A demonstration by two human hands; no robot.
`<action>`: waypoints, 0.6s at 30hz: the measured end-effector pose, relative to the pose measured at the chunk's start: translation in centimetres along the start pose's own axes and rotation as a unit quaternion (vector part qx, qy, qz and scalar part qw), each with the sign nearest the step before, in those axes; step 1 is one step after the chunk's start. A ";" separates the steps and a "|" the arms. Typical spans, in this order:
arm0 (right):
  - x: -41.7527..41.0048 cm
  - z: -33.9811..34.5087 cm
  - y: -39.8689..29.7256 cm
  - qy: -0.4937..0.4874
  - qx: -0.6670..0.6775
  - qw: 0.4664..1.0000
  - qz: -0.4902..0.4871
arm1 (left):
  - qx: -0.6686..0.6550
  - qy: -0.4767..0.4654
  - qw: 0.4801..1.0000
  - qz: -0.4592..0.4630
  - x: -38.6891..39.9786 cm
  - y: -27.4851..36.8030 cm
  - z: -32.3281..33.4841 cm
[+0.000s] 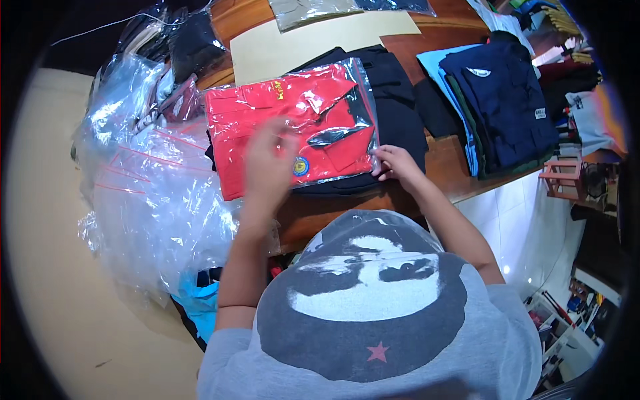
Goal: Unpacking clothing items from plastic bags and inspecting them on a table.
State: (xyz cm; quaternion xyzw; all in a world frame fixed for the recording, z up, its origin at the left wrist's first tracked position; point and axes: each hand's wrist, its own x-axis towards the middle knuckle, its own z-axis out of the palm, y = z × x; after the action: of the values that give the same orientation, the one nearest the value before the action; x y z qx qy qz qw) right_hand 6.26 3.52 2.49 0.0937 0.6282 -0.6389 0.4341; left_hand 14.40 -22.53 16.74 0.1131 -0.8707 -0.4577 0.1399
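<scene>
A folded red shirt (235, 150) with a round blue-and-yellow emblem lies in a clear plastic bag (366, 90) that has a red seal line. Beneath it are folded black garments (400, 115) on a wooden table. My left hand (274, 160), blurred, is over the shirt's left half; whether it touches the bag cannot be told. At the bag's lower right corner, my right hand (395, 164) pinches the plastic edge between thumb and fingers.
Loose clear plastic bags (160, 215) are heaped at the left, with bagged dark clothes (197, 42) behind. To the right stands a stack of folded navy, green and light blue shirts (500, 100). More bagged garments (315, 10) lie at the table's far side. A red stool (562, 175) is at the right.
</scene>
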 end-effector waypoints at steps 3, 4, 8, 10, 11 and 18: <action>0.0 -0.5 0.0 -0.025 0.021 0.999 -0.019 | -0.037 -0.153 0.987 0.024 -3.1 -0.4 7.9; -0.1 -0.7 0.4 -0.021 0.023 0.999 -0.016 | -0.067 -0.188 0.979 0.029 -3.9 -0.9 10.0; -0.6 -1.9 1.1 0.001 0.047 0.997 -0.056 | -0.138 -0.241 0.957 -0.079 -3.7 -4.7 13.9; -1.3 -2.4 1.1 0.037 0.078 0.994 -0.063 | -0.227 -0.216 0.933 -0.177 -3.0 -5.6 13.7; -1.1 -2.9 1.3 0.026 0.069 0.995 -0.066 | -0.212 -0.217 0.936 -0.177 -2.8 -6.0 13.8; -0.6 -2.9 2.3 0.011 -0.025 0.997 -0.073 | -0.133 -0.217 0.962 -0.102 -2.6 -2.8 14.7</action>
State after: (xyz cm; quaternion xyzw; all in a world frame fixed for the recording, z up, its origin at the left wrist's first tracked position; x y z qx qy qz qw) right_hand 6.96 6.73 0.64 0.0440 0.6542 -0.6517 0.3814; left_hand 11.96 -12.02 6.07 0.0799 -0.7950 -0.5952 -0.0859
